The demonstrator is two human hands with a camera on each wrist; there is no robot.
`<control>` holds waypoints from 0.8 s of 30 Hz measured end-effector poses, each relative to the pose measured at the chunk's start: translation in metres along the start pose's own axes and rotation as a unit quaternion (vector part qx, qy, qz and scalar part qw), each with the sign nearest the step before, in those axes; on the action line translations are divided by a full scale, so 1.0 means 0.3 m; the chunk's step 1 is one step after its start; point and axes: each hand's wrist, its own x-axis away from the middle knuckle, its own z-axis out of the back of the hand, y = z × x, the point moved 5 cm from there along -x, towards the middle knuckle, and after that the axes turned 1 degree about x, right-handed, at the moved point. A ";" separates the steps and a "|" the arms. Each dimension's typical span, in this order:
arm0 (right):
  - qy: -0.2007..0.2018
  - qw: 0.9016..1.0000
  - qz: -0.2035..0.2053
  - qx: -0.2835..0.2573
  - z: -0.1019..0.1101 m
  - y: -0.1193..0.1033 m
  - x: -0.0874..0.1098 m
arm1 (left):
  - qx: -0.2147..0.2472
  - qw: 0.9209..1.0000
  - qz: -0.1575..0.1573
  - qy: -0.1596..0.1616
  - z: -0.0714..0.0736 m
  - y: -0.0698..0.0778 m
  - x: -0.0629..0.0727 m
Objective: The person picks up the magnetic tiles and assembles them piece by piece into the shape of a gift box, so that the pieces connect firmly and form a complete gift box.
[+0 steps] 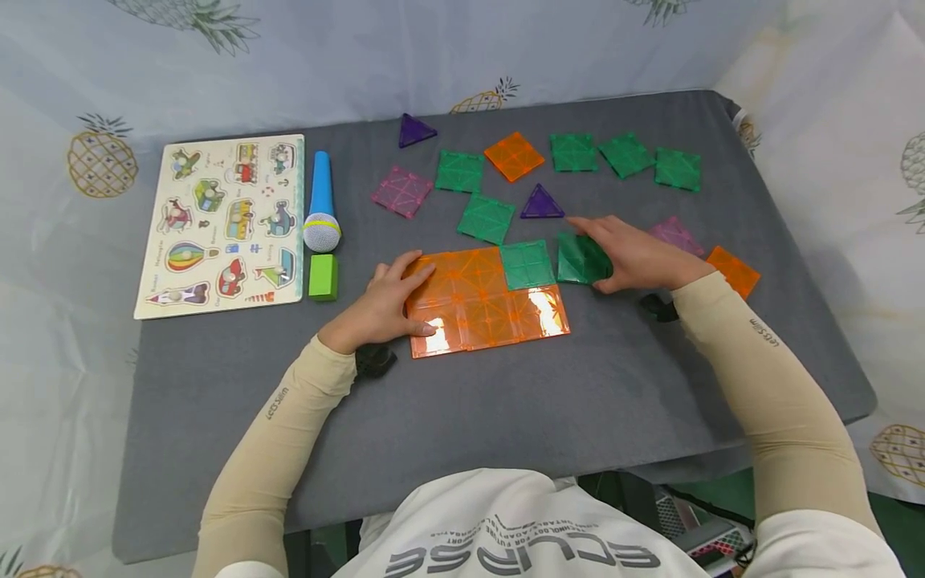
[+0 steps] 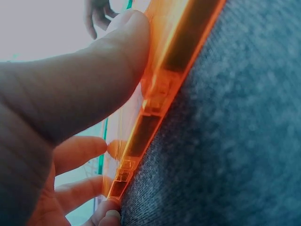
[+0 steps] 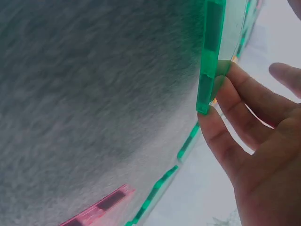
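Green tile (image 1: 576,262) inside the right grip (image 1: 636,254), clamped — left grip (image 1: 385,305) spread on orange tiles (image 1: 486,318).

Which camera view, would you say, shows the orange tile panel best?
The head view: the orange tile panel shows nearly whole from above, only its left side partly covered by the left hand. The left wrist view shows mainly one edge up close; the right wrist view offers at most unidentifiable orange slivers.

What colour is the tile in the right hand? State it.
The tile is green, clearest in the right wrist view.
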 end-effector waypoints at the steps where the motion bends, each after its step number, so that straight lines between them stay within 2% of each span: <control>1: -0.002 1.000 0.003 0.001 -0.003 0.002 0.002 | 0.001 1.000 0.000 0.000 -0.001 -0.001 0.000; 7: -0.017 1.000 0.021 -0.014 -0.021 0.012 0.000 | 0.005 1.000 -0.005 0.000 -0.001 -0.004 -0.001; 13: -0.031 0.999 0.036 -0.025 -0.017 -0.002 -0.038 | 0.007 1.000 -0.008 0.005 0.001 -0.007 0.001; 24: -0.040 0.999 0.025 -0.025 -0.021 0.005 -0.060 | 0.013 1.000 -0.014 0.006 -0.002 -0.009 0.001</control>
